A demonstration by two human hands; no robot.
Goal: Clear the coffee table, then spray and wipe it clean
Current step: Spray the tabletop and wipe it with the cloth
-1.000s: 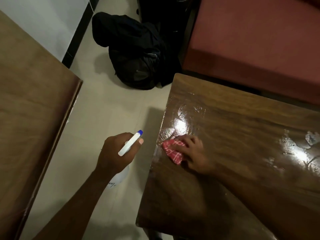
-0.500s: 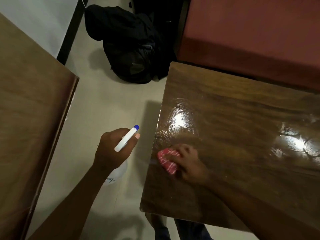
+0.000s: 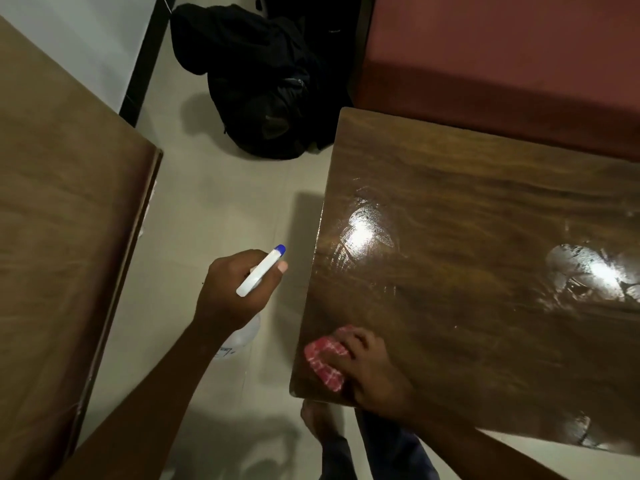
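Home living room: sofa (image 3: 502,64), coffee table (image 3: 485,202).

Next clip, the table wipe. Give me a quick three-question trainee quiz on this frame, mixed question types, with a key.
1. Fill in: the right hand holds the bunched red checked cloth down on the coffee table at its near ___ corner.
2. Multiple choice: the spray bottle is A) standing on the table, B) gripped in the left hand over the floor, C) lying on the floor.
3. True or false: the tabletop is dry and matte all over.

Key: 1 left; 2 B; 3 false, glossy wet smears show on it.
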